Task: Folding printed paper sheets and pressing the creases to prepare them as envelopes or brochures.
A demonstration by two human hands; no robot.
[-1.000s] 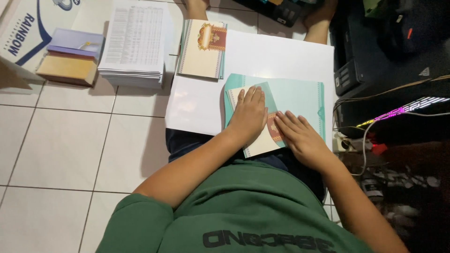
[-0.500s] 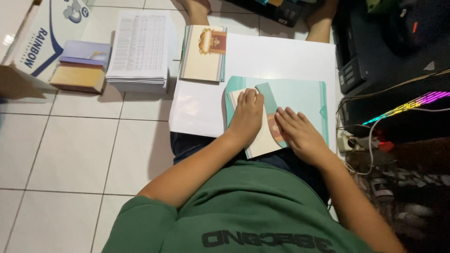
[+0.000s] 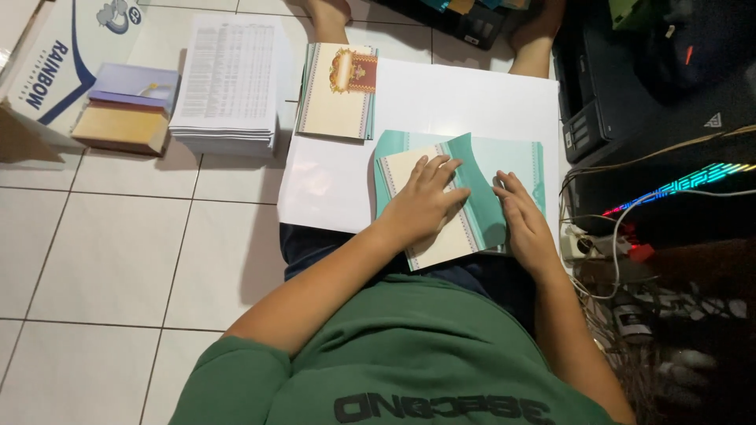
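A person in a green shirt is sitting on a floor of pale square tiles (image 3: 110,260), legs stretched out under a big white sheet (image 3: 441,102) that is lying across the lap. That sheet serves as the landmark here.

On its near right part, a teal-bordered cream card (image 3: 433,236) is resting, with a teal flap (image 3: 476,185) curling up over it. The left hand (image 3: 421,206) is lying flat on the card, fingers spread and pressing down, pinching nothing. The right hand (image 3: 524,220) is lying just to the right of the flap, fingers together and flat against the paper, its fingertips touching the flap's edge; it is gripping nothing either.

At the sheet's far left corner, a small stack of cream cards with a gold ornament (image 3: 339,90) is sitting, overlapping the edge. Left of the sheet, a thick pile of printed pages (image 3: 228,79) is resting on the tiles, and further left a cardboard box (image 3: 59,59) and some purple and tan packs (image 3: 126,110).

Right of the sheet, the room is turning dark: a black printer (image 3: 622,94), tangled cables (image 3: 622,275) and a glowing coloured light strip (image 3: 677,185).
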